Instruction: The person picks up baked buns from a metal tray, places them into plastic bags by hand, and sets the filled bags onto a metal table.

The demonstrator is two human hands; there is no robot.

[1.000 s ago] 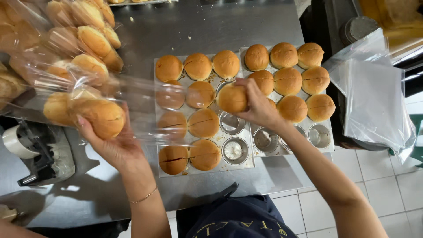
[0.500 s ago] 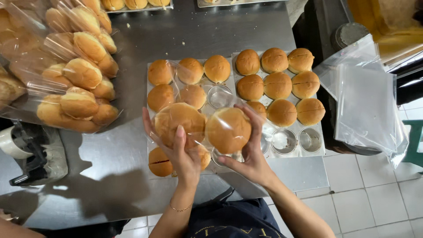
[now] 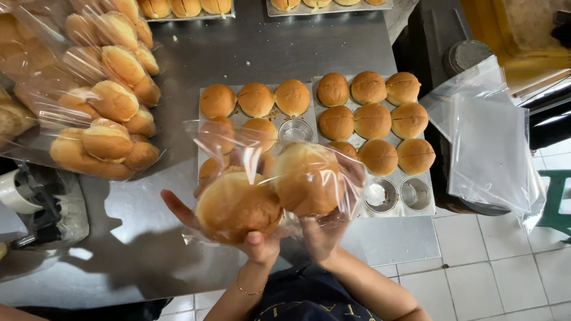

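The steel table [image 3: 285,41] bears baking trays [image 3: 416,208] of buns. Above it, a clear bag [image 3: 267,178] holds two buns [image 3: 238,205], cupped by the left hand [image 3: 250,238] and right hand [image 3: 324,235], probably mid-bagging; another bun needs one hand freed.

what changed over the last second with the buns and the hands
The right hand lifted a bun off the baking tray and drew it toward the body. The left hand left the bagged buns with another. Both buns now sit side by side inside a clear bag, cupped from below. The tray, the bagged pile and the stack of empty bags stayed put.
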